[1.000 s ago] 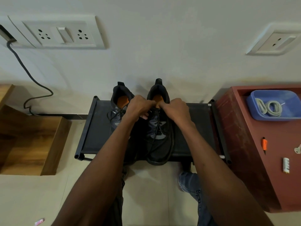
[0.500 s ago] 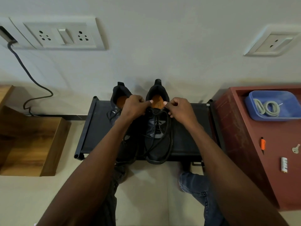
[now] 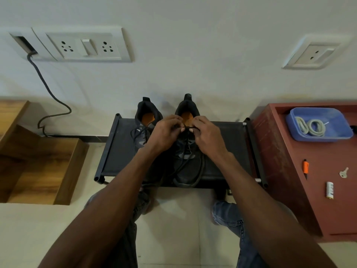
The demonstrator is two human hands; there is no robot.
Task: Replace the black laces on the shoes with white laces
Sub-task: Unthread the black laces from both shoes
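Two black shoes sit on a low black rack. The left hand and right hand pinch the thin black lace near the top holes. It looks soft, floppy and light, so hold it near its end. White laces wait in the blue tray.

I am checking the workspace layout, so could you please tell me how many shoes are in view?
2, both on the black rack: the left shoe beside the left hand, and the right shoe under both hands. None seems hidden.
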